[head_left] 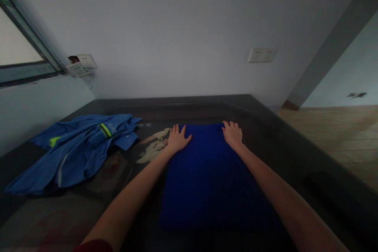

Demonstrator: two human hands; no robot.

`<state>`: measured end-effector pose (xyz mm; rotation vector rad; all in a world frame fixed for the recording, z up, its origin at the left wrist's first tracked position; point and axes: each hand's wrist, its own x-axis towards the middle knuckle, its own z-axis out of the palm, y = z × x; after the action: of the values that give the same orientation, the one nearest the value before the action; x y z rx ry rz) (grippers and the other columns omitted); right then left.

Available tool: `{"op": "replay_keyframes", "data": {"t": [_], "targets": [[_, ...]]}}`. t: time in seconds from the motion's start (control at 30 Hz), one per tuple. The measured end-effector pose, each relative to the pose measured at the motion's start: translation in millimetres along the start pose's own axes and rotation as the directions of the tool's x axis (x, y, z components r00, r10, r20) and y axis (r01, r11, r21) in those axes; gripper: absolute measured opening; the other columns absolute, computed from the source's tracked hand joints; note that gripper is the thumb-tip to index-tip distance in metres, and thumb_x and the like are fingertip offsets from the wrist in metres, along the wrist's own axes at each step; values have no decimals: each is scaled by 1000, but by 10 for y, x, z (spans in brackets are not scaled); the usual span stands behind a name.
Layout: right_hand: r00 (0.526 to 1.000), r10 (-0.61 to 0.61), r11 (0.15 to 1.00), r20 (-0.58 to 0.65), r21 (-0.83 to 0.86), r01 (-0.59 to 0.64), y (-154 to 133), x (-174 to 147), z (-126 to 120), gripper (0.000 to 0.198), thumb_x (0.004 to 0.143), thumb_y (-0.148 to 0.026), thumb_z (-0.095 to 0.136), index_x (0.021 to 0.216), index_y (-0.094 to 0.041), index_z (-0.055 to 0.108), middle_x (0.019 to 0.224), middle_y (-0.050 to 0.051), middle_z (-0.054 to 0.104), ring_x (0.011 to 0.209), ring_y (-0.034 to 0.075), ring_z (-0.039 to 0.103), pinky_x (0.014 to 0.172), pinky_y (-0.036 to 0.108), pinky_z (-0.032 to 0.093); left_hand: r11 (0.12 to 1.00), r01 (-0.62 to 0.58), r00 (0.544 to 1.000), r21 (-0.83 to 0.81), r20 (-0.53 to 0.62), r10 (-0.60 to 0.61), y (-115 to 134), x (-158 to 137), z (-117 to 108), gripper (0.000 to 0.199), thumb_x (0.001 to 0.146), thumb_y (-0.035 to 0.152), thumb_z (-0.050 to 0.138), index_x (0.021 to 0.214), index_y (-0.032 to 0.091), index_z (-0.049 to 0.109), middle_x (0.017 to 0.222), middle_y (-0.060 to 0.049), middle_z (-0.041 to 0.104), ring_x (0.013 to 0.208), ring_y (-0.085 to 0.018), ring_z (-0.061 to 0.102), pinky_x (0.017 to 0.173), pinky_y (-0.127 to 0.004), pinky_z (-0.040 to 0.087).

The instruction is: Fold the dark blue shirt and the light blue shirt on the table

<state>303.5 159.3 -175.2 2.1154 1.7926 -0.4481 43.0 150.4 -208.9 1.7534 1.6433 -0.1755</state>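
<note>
Fingers [183, 130] of your left hand [176, 141]: spread, laid out flat, covering the far left corner of a deep-blue cloth [201, 169]. Your thumb stands off from the others and rests on the blue. Your right hand [233, 134] is at the far right corner, fingers parted and slightly bent, the nearest of them touching the cloth's edge. You grip nothing with either hand that I can see; how hard you press, I cannot tell.

Cloth lies between your two sets of fingers and runs back from them toward you, on a dark tabletop [260, 126]. Flat, smooth, roughly rectangular; far edge straight from hand to hand. Colour bright just below your fingers, sinking to near black at the close end, where the outline is lost. Your right forearm hides part of that side.

Left of your left fingers: a pale printed figure [155, 145] on the tabletop, then a crumpled lighter-blue garment [88, 141], well apart, with yellow-green stripes.
</note>
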Motion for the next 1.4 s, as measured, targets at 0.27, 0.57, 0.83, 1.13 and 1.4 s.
{"op": "replay_keyframes", "data": {"t": [0.27, 0.57, 0.83, 1.13, 1.4], "targets": [[984, 51, 864, -173, 502, 43, 297, -227, -377, 37, 95, -29, 30, 117, -14, 55, 119, 16, 58, 109, 24, 52, 95, 38, 39, 866, -123, 953, -485, -300, -32, -216, -289, -371, 49, 89, 25, 44, 137, 16, 37, 143, -15, 42, 134, -21, 38, 109, -37, 32], [958, -58, 684, 281, 711, -167, 1294, -1838, -793, 47, 77, -65, 52, 94, -24, 70, 92, 10, 71, 85, 27, 66, 70, 37, 54, 738, 64, 985, -672, 160, 61, -520, -2030, -841, 30, 89, 43, 42, 103, 25, 62, 103, -4, 68, 101, -21, 62, 94, -33, 46], [985, -17, 760, 171, 642, -98, 1074, -2384, -832, 40, 68, -60, 62, 88, -26, 67, 88, 8, 68, 77, 26, 64, 67, 39, 53, 755, 83, 982, -651, 181, 48, -200, -2486, -807, 29, 73, 44, 66, 95, 25, 61, 99, -5, 67, 96, -24, 61, 89, -35, 47], [978, 45, 640, 203, 746, -185, 930, -2370, -915, 31, 69, -53, 62, 79, -23, 62, 80, 5, 65, 75, 23, 62, 66, 34, 51, 554, 160, 976, -817, 215, 34, -43, -2442, -751, 31, 82, 50, 55, 100, 25, 53, 95, -2, 66, 89, -20, 61, 80, -30, 50], [964, 95, 546, 249, 796, -260, 816, -2393, -878, 42, 64, -52, 69, 91, -22, 57, 74, 2, 62, 70, 21, 62, 61, 31, 50, 555, 222, 968, -801, 249, -29, -100, -2408, -630, 34, 83, 53, 54, 92, 20, 50, 67, 5, 48, 61, -12, 46, 57, -23, 39]]}}
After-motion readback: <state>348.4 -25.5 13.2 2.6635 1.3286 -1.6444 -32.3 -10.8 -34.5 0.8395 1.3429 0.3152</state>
